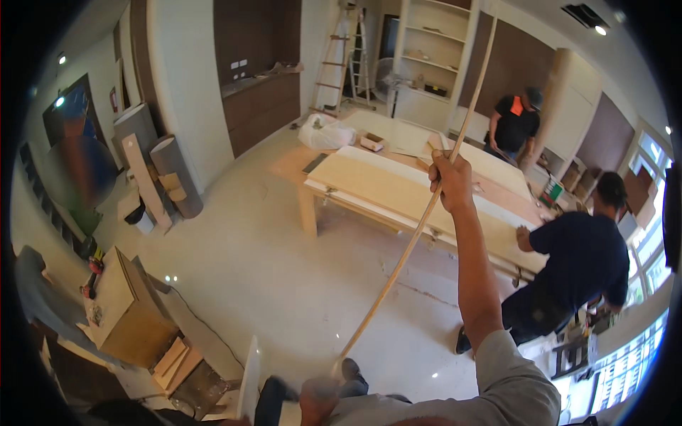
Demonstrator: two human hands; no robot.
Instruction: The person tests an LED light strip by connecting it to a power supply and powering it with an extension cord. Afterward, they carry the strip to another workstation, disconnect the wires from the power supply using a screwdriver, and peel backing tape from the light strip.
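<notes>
The long, thin wooden stick (419, 229) runs slantwise through the right hand (453, 183), whose fingers are curled tight around it, its upper length rising above them. Below them it reaches down to the left hand (317, 401), too blurred to tell whether it grips the end. The stick looks light and rigid across a short span but likely whippy over its length, and could snap if bent hard. Dry-looking wood should not slip; one hold near the middle and another near an end would steady it.

Beyond the raised fingers lies a broad, pale tabletop (355, 169), with one co-worker (579, 248) to their right and another (516, 126) farther off. Glossy floor (263, 263) spreads below-left of them; a ladder (334, 64) and shelves (435, 34) stand behind.
</notes>
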